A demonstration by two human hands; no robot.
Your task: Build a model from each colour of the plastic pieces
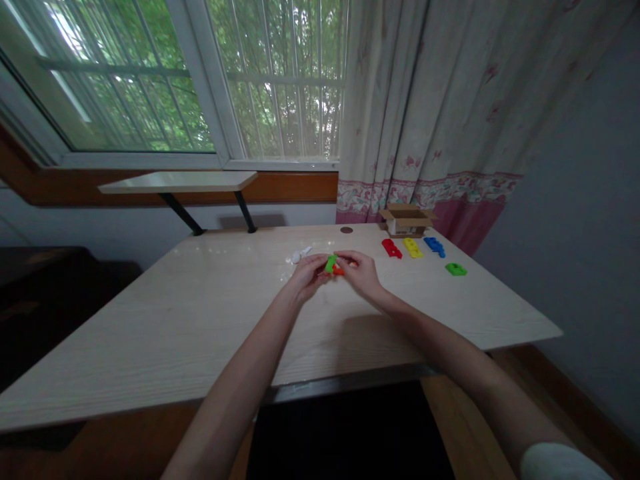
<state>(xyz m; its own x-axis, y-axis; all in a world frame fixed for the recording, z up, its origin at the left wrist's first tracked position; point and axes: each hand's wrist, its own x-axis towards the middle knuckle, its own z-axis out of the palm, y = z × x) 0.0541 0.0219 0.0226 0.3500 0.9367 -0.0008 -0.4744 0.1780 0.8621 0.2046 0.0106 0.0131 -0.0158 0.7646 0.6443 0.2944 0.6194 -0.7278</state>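
Observation:
Above the middle of the table, my left hand (309, 274) is closed on a small green plastic piece (331, 263). Close against it, my right hand (363, 272) pinches at an orange-red piece (339, 271), its fingertips nearly meeting those of the left. Whether the green and orange-red pieces are joined cannot be made out, since the fingers cover part of both. Just beyond my left hand lies a small white item (300, 255), too small to name, with clear bits around it.
Toward the right stand red (391, 249), yellow (413, 248), blue (435, 247) and green (456, 269) plastic parts in a loose row. Behind them is an open cardboard box (407, 220). A raised shelf (185, 181) stands at the back left of the table (200, 320).

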